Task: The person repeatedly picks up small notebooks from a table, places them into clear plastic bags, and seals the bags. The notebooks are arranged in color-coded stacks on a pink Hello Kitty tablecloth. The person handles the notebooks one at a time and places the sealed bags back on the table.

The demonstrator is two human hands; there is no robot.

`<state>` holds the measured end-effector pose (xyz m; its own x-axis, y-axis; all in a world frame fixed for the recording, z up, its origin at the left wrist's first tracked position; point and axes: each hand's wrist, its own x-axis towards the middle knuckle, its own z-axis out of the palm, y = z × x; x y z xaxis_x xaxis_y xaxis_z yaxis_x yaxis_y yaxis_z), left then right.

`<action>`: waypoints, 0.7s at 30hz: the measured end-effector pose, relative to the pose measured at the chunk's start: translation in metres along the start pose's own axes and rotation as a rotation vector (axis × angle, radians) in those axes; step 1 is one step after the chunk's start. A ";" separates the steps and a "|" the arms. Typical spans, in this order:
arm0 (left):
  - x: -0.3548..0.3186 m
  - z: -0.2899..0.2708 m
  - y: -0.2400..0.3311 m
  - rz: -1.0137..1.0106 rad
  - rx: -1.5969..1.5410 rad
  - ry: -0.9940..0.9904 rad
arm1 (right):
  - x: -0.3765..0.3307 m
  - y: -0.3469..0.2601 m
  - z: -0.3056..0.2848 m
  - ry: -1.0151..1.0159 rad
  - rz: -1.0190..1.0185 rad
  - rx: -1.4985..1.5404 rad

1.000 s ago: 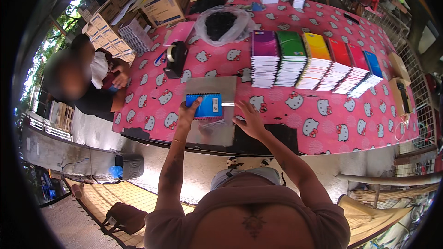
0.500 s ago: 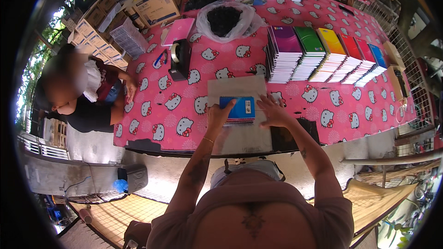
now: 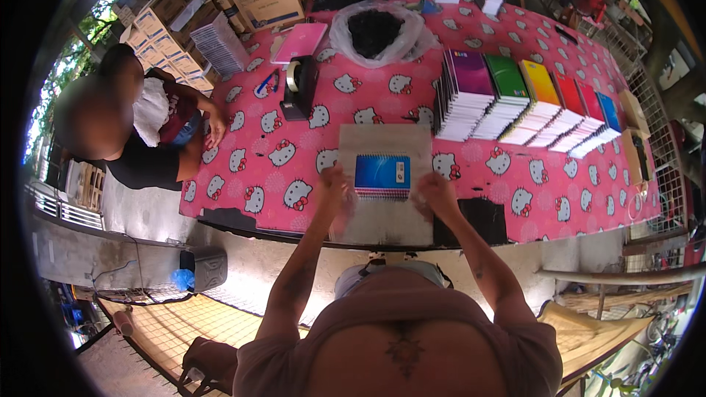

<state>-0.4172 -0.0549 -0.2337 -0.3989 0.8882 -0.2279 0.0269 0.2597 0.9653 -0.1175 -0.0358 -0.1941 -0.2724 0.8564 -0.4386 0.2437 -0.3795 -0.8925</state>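
A small stack of spiral notebooks with a blue cover on top (image 3: 382, 173) lies on a grey-beige board (image 3: 382, 224) at the table's near edge. My left hand (image 3: 334, 187) hovers just left of the stack, and my right hand (image 3: 435, 192) is just right of it. Both are apart from the notebooks. Their fingers look curled but are smeared by motion, so whether they hold anything does not show.
Tall rows of coloured notebooks (image 3: 526, 99) stand to the right. Further back are a tape dispenser (image 3: 298, 88), a pink notebook (image 3: 300, 43) and a plastic bag of black material (image 3: 375, 33). Cartons (image 3: 268, 4) stand at the far left. People sit at the left and far sides.
My left hand has let go of the blue notebook stack and moved left. My right hand has drawn its spread fingers in. The far person now holds a pink notebook.
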 end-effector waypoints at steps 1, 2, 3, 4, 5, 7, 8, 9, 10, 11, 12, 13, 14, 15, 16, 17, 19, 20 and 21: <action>0.005 -0.013 -0.002 0.110 0.031 0.038 | -0.014 0.000 -0.001 -0.033 -0.087 -0.170; 0.022 -0.024 0.007 0.253 0.144 0.132 | -0.022 0.013 0.003 -0.135 -0.301 -0.398; 0.042 -0.034 0.019 0.383 0.263 0.227 | -0.030 0.025 0.007 -0.193 -0.536 -0.601; 0.063 -0.042 0.030 0.511 0.379 0.320 | -0.029 0.037 0.009 -0.237 -0.803 -0.796; 0.094 -0.048 0.041 0.571 0.444 0.397 | -0.029 0.042 0.010 -0.237 -0.796 -0.761; 0.162 -0.054 0.053 0.698 0.567 0.572 | -0.027 0.046 0.008 -0.233 -0.797 -0.733; 0.180 -0.061 0.051 0.657 0.574 0.583 | -0.025 0.048 0.011 -0.236 -0.809 -0.732; 0.197 -0.070 0.050 0.620 0.584 0.602 | -0.025 0.048 0.014 -0.259 -0.818 -0.720; 0.212 -0.076 0.058 0.585 0.588 0.610 | -0.028 0.048 0.016 -0.274 -0.819 -0.710; 0.218 -0.065 0.070 0.486 0.594 0.566 | -0.034 0.047 0.014 -0.267 -0.781 -0.699; 0.222 -0.058 0.083 0.385 0.602 0.526 | -0.027 0.041 0.013 -0.233 -0.825 -0.724; 0.212 -0.047 0.077 0.254 0.610 0.474 | -0.032 0.037 0.011 -0.217 -0.841 -0.751; 0.196 -0.034 0.065 0.258 0.632 0.478 | -0.040 0.039 0.012 -0.204 -0.845 -0.771; 0.179 -0.020 0.063 0.279 0.653 0.486 | -0.042 0.040 0.014 -0.159 -0.828 -0.787; 0.162 -0.007 0.063 0.303 0.673 0.501 | -0.041 0.042 0.016 -0.116 -0.817 -0.804; 0.143 0.001 0.066 0.326 0.693 0.518 | -0.041 0.044 0.019 -0.077 -0.807 -0.820; 0.113 -0.005 0.078 0.424 0.628 0.502 | -0.041 0.042 0.025 -0.041 -0.732 -0.849; 0.112 -0.011 0.081 0.469 0.598 0.511 | -0.040 0.040 0.027 -0.037 -0.717 -0.865; 0.106 -0.019 0.081 0.514 0.566 0.518 | -0.041 0.039 0.029 -0.032 -0.699 -0.881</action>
<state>-0.4746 0.0528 -0.1770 -0.5703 0.7009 0.4284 0.7039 0.1481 0.6947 -0.1233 -0.0960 -0.2142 -0.6277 0.7699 0.1152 0.5970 0.5711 -0.5635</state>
